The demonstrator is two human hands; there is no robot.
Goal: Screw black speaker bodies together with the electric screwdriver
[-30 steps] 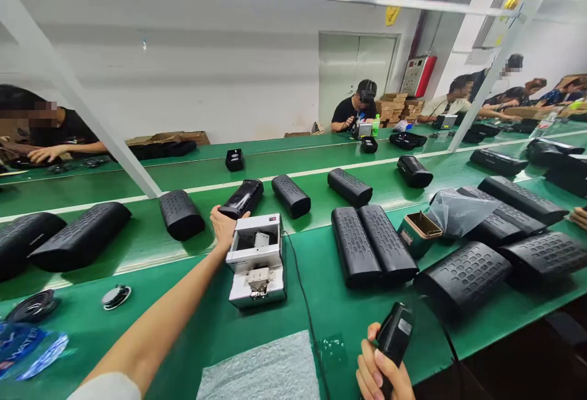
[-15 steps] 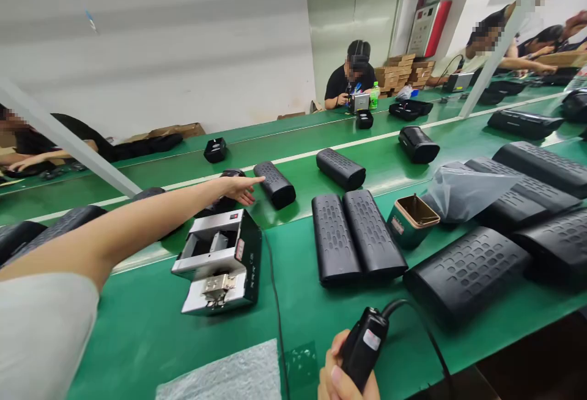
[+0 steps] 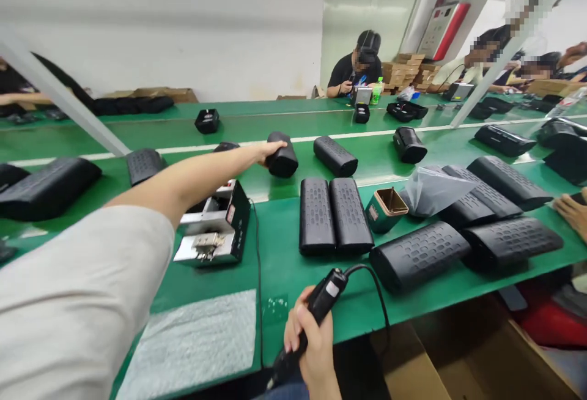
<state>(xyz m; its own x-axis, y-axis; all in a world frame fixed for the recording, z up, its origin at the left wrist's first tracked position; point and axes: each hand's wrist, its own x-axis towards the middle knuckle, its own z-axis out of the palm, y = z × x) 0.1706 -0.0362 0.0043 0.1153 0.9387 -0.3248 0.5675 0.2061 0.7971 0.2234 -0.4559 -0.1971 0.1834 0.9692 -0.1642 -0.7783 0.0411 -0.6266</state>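
Observation:
My left arm stretches far out over the green belt, and my left hand (image 3: 271, 150) closes on the top of a black textured speaker shell (image 3: 283, 156) lying on the conveyor. My right hand (image 3: 306, 340) is near the table's front edge, wrapped round a black corded electric screwdriver (image 3: 321, 300). Below my left forearm stands a white and black screw feeder box (image 3: 215, 229).
Two black shells (image 3: 334, 215) lie side by side at centre, several more to the right with a green cup (image 3: 385, 209) and a plastic bag (image 3: 428, 188). A foam pad (image 3: 192, 345) lies at the front. Other people work across the belt; a hand (image 3: 571, 211) shows at right.
My left hand let go of the glossy black part, reached further right and now grips a textured shell. The right hand with the screwdriver dropped lower. The view shifted right.

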